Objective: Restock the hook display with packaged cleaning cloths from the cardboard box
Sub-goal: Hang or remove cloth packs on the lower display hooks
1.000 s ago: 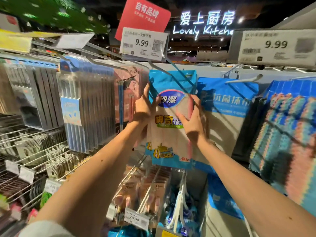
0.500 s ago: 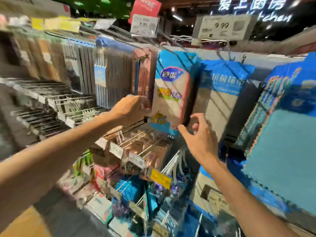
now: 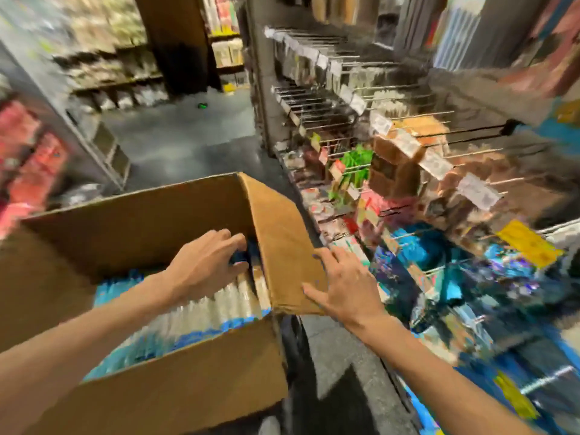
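My head camera looks forward and down, close over my left hand point(image 3: 204, 268) and right hand point(image 3: 343, 288), with the cardboard box point(image 3: 188, 387) beneath them.

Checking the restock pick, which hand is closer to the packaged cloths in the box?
Left. The left hand is inside the cardboard box, curled onto the packaged cloths; the right hand rests flat on the box flap.
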`<state>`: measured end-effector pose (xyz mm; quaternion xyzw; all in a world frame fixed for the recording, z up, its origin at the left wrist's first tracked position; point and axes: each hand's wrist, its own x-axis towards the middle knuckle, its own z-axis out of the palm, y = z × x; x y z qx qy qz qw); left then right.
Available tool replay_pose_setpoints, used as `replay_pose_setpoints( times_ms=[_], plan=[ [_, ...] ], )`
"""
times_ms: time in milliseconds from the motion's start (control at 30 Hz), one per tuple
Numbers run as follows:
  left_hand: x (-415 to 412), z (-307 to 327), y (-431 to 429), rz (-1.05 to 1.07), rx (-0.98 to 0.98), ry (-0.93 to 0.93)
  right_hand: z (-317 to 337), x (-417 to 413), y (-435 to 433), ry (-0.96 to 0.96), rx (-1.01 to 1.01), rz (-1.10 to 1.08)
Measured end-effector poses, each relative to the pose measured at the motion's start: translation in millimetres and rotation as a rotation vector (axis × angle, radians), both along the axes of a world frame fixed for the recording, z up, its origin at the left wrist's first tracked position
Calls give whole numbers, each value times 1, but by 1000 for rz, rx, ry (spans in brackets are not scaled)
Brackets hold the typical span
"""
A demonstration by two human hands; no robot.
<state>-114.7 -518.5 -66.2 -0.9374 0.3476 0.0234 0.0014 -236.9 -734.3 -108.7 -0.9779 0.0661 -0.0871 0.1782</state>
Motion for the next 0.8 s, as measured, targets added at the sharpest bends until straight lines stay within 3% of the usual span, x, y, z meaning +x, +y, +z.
replay_pose_setpoints(
  times_ms=[200, 300, 567, 800],
  plan=[
    [39, -96, 157, 337, 65, 237, -31, 89, 127, 79, -157, 304],
    [67, -141, 216, 443, 120, 353, -54, 140, 189, 219, -166, 416],
    [144, -259, 323, 593, 150, 604, -181, 257, 322, 575, -175, 461],
    [170, -341, 354, 745, 37, 666, -272, 303, 374, 775, -145, 395]
  ],
)
